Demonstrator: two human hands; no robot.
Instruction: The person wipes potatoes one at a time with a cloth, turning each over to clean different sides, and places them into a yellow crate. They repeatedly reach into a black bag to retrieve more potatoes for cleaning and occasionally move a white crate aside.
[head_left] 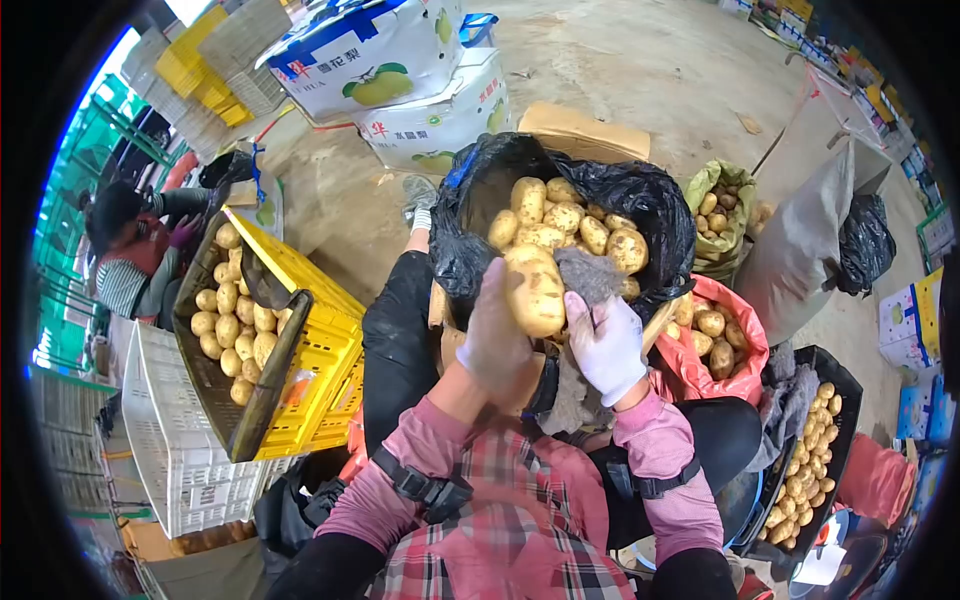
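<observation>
My left hand [495, 335], in a soiled glove, is closed around the side of a large yellow potato [535, 290] with dirt spots. In a white glove, my right hand [607, 345] grips a grey rag [588, 275], whose bunched top shows beyond the fingers near the potato. More of the grey cloth hangs below that hand. Just beyond both hands, a box lined with a black plastic bag [645, 205] holds several loose potatoes [560, 215], some smeared with soil.
To the left, a yellow crate [325, 370] of potatoes rests by a white crate [170, 430]; a person [140, 250] sits behind. At right are a red bag [755, 330], a green sack [700, 185] and a black crate [850, 390] of small potatoes. Fruit cartons [435, 110] stand ahead.
</observation>
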